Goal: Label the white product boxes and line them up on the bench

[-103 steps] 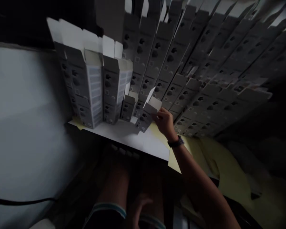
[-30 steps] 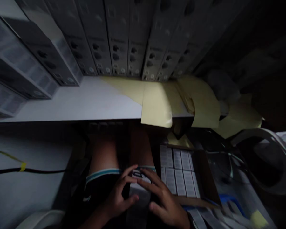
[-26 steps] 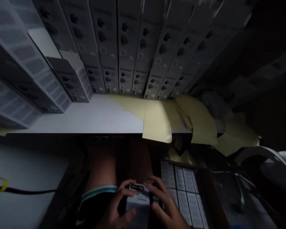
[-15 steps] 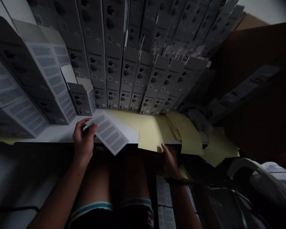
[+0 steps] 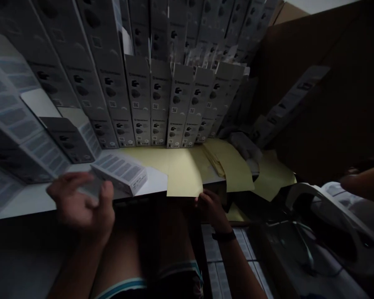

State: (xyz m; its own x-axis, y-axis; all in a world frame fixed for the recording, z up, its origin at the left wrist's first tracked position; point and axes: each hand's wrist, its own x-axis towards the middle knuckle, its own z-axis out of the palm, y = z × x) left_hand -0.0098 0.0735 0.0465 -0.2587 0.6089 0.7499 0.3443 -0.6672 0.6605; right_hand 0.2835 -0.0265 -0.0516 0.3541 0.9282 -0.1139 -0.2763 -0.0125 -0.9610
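Note:
A small grey-white box (image 5: 120, 171) with printed panels lies on the white tabletop. Just left of it is my left hand (image 5: 84, 203), slightly blurred, its fingers apart and nothing in them. My right hand (image 5: 210, 205) has its fingertips closed on the lower right corner of a yellow sheet (image 5: 184, 174), which overhangs the table's front edge. Beside the lying box stands a small box with its flap up (image 5: 71, 139).
Tall rows of stacked grey boxes (image 5: 177, 104) line the back. More yellow sheets (image 5: 237, 166) lie to the right, near a large brown carton (image 5: 339, 108). Below my right arm are packed boxes (image 5: 218, 274). Another person's arm (image 5: 366, 182) reaches in at the right edge.
My left hand has let go of the box, now lying on the tabletop, and moved left. My right fingertips have closed on the yellow sheet's corner. The view has shifted.

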